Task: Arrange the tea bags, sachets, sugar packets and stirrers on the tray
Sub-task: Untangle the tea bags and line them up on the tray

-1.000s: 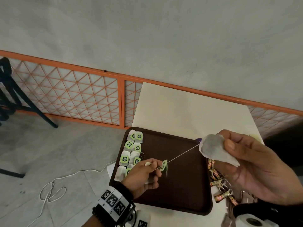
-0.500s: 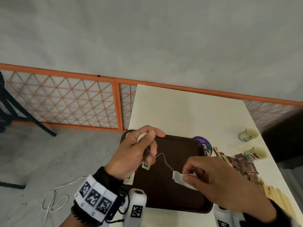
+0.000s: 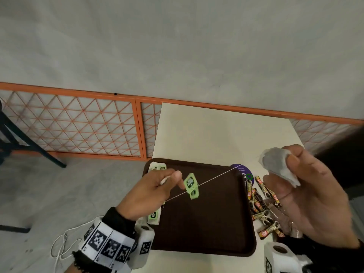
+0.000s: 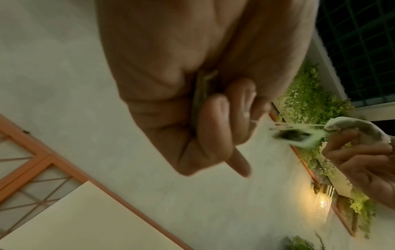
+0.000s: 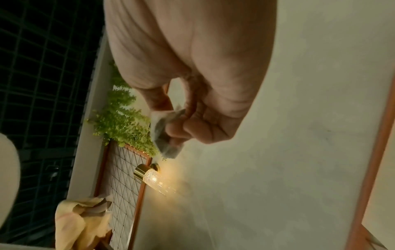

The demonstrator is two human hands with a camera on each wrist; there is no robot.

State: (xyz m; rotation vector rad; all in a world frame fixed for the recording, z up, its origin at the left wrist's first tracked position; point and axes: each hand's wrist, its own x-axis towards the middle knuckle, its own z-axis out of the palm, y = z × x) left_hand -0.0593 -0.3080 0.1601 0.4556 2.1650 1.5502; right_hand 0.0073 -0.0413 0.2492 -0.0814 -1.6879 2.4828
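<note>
Right hand (image 3: pixel 307 196) pinches the tea bag (image 3: pixel 279 166) high right of the tray (image 3: pixel 216 223), its string (image 3: pixel 212 179) running taut down-left to the left hand (image 3: pixel 149 194), which grips that end above the tray's left-edge tea bags (image 3: pixel 159 166), with the green tag (image 3: pixel 191 185) hanging between.

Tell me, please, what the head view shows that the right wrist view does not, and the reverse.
Only the head view shows the brown tray, the left hand pinching the taut string with its green tag, and the sachets beside the tray. Only the right wrist view shows a lit wall lamp and green foliage. Both show the right hand gripping the tea bag.
</note>
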